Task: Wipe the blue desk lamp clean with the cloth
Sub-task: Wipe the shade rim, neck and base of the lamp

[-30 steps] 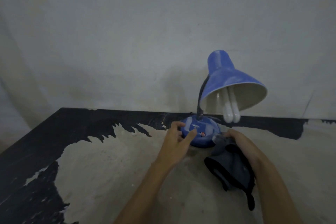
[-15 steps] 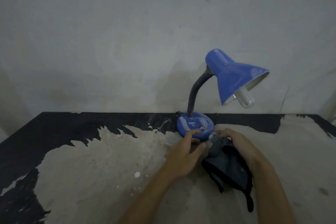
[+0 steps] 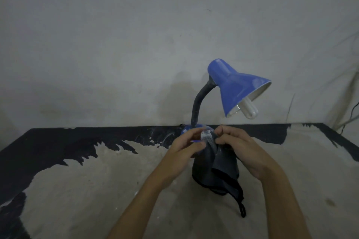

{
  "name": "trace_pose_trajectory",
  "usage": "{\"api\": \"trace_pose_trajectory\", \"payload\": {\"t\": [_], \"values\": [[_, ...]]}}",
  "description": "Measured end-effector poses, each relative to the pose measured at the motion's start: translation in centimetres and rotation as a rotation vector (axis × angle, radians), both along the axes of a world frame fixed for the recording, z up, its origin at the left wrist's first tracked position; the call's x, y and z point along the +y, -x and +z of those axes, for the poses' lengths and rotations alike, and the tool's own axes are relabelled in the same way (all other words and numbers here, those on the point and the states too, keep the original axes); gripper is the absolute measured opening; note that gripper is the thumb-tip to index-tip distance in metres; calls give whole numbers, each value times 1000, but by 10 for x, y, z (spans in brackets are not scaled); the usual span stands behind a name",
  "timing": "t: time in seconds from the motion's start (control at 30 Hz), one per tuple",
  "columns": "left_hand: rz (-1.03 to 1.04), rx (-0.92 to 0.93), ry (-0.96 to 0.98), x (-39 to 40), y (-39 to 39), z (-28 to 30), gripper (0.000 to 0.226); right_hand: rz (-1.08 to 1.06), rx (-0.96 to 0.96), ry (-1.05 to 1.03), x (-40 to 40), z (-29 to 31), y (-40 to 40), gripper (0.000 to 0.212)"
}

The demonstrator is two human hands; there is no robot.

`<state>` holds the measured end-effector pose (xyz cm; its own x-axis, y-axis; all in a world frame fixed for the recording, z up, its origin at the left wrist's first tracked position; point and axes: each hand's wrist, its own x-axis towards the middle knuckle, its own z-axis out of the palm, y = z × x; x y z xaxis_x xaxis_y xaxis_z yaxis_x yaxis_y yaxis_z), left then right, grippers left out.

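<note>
Blue desk lamp [image 3: 233, 91] stands at the table's far edge, roughly 12 o'clock from the person; shade tipped toward 3 o'clock, bulb [image 3: 250, 109] poking out of its mouth. Base [image 3: 189, 129] mostly hidden behind the hands

Dark cloth [image 3: 215, 169] held up in front of the base, bulk hanging down toward 6 o'clock, a thin loop trailing onto the table [image 3: 77, 190]. A pale, dusty-looking patch shows on its upper tip

Left hand [image 3: 186, 145]: fingers curled, thumb and fingertips pinching the cloth's top edge. Right hand [image 3: 239, 147]: fingers curled round the cloth at 3 o'clock of the left. Neither hand appears to touch the lamp, though contact with the base cannot be ruled out behind the fingers

Judged step: re-gathering or turning the cloth between passes

Risks:
- lamp unsteadied; a firm wipe on the shade or black gooseneck [image 3: 198, 105] could tip it, top-heavy as it leans
- exposed bulb close to any stroke round the shade rim; a knock could crack it
- hanging loop may snag the base or neck and drag the lamp
- soiled patch, if left facing out, would smear dust back on
</note>
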<state>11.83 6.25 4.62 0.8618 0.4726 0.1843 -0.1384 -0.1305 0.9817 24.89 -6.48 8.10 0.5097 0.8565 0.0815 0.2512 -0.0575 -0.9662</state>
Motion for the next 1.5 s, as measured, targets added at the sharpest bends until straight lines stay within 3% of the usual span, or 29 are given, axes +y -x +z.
{"api": "trace_pose_trajectory", "payload": {"t": [0.23, 0.5, 0.57, 0.8, 0.87, 0.97, 1.03, 1.23, 1.4, 1.5], "values": [[-46, -32, -114, 14, 16, 13, 50, 78, -81, -33, 1, 12, 9, 19], [-93, 37, -311, 19, 31, 31, 15, 108, -116, -113, 0, 21, 13, 14], [-77, 24, -325, 20, 34, 34, 18, 74, -166, -154, 3, 24, 16, 15], [-159, 97, -249, 24, 46, 42, 20, -91, -475, -219, 13, 25, 17, 18], [-232, 92, -129, 25, 49, 44, 25, -108, -478, -234, 16, 24, 18, 17], [-341, 128, -19, 27, 53, 43, 53, -131, -419, -273, 21, 23, 21, 17], [-363, 117, -12, 27, 53, 44, 54, -153, -382, -293, 26, 21, 24, 15], [5, -222, 15, 20, 40, 40, 35, -141, -349, -290, 35, 17, 26, 13], [111, -350, 9, 15, 30, 40, 50, -214, -445, -339, 26, 27, 22, 16], [126, -398, 9, 5, 28, 43, 35, -241, -467, -443, 11, 36, 20, 15]]}}
